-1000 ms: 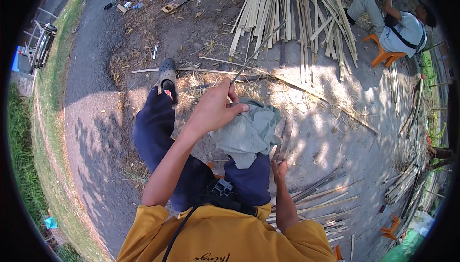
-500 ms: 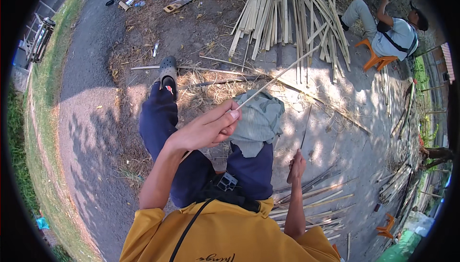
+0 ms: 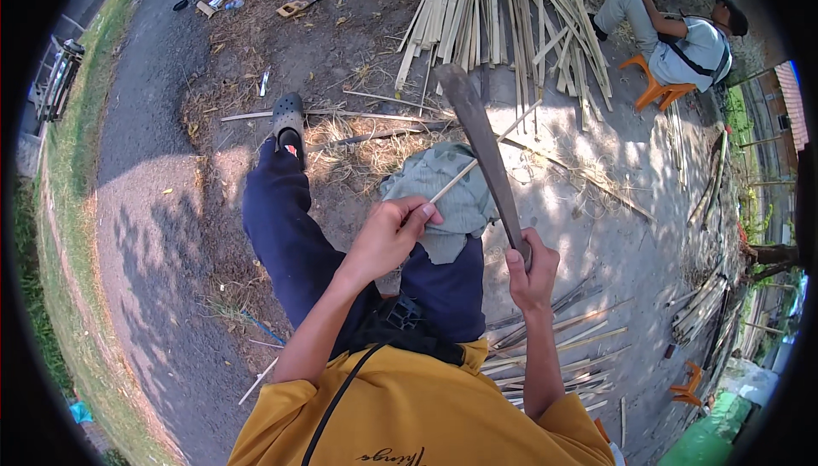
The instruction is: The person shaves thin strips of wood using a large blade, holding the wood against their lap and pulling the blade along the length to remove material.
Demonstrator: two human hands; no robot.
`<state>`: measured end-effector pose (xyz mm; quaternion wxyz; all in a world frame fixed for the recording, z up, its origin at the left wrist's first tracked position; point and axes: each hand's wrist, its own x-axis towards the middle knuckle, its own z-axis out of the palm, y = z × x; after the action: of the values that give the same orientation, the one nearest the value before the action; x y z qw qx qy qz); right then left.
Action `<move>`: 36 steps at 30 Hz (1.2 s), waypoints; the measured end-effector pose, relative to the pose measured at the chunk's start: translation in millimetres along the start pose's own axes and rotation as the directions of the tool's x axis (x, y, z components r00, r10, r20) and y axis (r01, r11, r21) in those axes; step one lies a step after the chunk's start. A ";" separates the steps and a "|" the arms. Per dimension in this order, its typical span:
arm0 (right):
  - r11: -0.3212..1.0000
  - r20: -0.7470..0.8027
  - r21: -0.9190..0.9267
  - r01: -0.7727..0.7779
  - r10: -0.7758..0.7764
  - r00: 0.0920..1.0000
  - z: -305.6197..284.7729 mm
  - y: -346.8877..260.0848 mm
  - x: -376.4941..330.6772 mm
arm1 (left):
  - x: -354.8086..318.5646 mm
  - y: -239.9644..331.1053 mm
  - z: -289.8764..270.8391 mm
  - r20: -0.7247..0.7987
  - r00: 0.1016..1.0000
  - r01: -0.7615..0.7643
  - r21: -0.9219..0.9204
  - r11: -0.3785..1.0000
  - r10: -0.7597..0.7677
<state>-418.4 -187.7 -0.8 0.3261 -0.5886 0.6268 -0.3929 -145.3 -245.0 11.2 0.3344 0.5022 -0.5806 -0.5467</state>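
At the centre of the frame the left hand (image 3: 388,236) is pinched closed around the near end of a thin bamboo strip (image 3: 481,152), which slants up and to the right from the fingers toward the upper middle of the picture. Just right of it, the right hand (image 3: 530,268) is clenched on the handle of a long dark blade (image 3: 479,146), whose flat runs up and left so that it crosses the strip a little above the hands. Below both lies a grey-green cloth (image 3: 452,198) draped over the person's knee. Judging from this, the step in hand looks like shaving or splitting the strip, with blade and strip just being brought together. The next move would call for setting the edge against the strip at a shallow angle and keeping the left fingers behind the cutting line. A heap of split bamboo (image 3: 494,14) fills the upper middle, finished slivers (image 3: 558,342) lie at lower right, and 1 other person (image 3: 682,36) sits on an orange stool (image 3: 656,87) at upper right.
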 end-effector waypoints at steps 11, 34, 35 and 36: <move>0.869 0.278 -0.456 0.192 -0.066 0.958 53.1 -25.5 22.8 | -16.1 2.7 2.7 -0.086 0.995 0.059 0.223 0.973 -0.040; 0.909 0.255 -0.365 0.199 -0.108 0.961 43.7 -43.5 1.8 | -59.8 -7.5 6.6 -0.304 0.948 0.119 0.055 0.991 -0.097; 0.900 0.265 -0.385 0.206 -0.106 0.958 44.8 -44.1 3.8 | -53.4 -10.5 12.1 -0.343 0.938 0.072 0.071 0.995 -0.044; 0.900 0.262 -0.387 0.202 -0.102 0.960 46.1 -42.8 6.6 | -47.3 -13.0 16.2 -0.378 0.926 0.026 0.088 0.996 0.010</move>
<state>-358.2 -199.2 15.0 0.2354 -0.7336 0.6038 -0.2045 -144.8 -194.0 3.2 0.4143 0.6153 -0.5277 -0.4139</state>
